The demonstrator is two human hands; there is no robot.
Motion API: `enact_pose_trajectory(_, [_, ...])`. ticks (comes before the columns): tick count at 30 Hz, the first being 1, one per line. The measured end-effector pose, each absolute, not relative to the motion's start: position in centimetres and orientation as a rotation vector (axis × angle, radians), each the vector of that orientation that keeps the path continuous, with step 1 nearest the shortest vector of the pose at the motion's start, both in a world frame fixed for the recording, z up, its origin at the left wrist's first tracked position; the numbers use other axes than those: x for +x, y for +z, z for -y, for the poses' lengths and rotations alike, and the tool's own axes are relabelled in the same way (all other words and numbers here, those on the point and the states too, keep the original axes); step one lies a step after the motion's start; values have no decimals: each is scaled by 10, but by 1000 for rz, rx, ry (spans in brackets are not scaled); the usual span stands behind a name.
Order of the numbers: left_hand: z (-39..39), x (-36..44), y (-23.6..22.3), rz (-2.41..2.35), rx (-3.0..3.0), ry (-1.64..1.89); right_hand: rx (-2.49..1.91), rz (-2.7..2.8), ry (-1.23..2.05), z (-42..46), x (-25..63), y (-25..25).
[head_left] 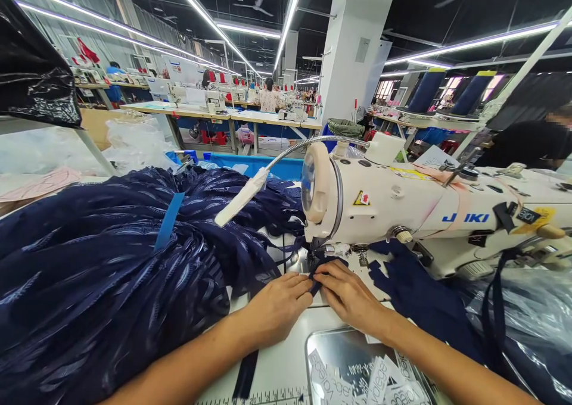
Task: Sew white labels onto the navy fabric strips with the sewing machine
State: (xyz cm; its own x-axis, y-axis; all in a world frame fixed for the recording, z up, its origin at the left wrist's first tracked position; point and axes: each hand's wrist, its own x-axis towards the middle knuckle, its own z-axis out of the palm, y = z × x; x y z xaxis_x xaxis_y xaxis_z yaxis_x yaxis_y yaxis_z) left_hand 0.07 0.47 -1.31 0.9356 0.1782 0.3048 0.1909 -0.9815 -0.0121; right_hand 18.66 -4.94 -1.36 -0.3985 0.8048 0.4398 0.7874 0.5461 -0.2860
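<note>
A white sewing machine [375, 196] stands ahead of me, its needle area just beyond my fingertips. My left hand [279, 310] is closed at the near side of the needle, its thumb and fingers pinching the edge of a narrow piece of navy fabric [316, 287]. From the right, my right hand [348, 292] has bent fingers pressed on the same fabric, close to the left fingertips. Part of the piece is hidden under the fingers and the machine head. A navy strip [245, 374] hangs below my left wrist.
A large heap of navy garments [111, 286] with a blue strip [170, 220] fills the left. White printed labels [379, 381] lie on a metal plate near me. More navy fabric [420, 292] and clear plastic [531, 304] are at right. A bendy lamp [243, 196] reaches leftward. A person [522, 137] is at far right.
</note>
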Motion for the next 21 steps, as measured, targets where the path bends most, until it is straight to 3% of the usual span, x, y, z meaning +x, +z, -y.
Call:
enact_pose_trajectory(10, [-3,0,-14,301,-3011,-500,-1486,2498,-436,51,175,-25])
enact_pose_trajectory(21, [-3,-2,-17,366,-2948,-497,-1495,2474,-459,52,175,-24])
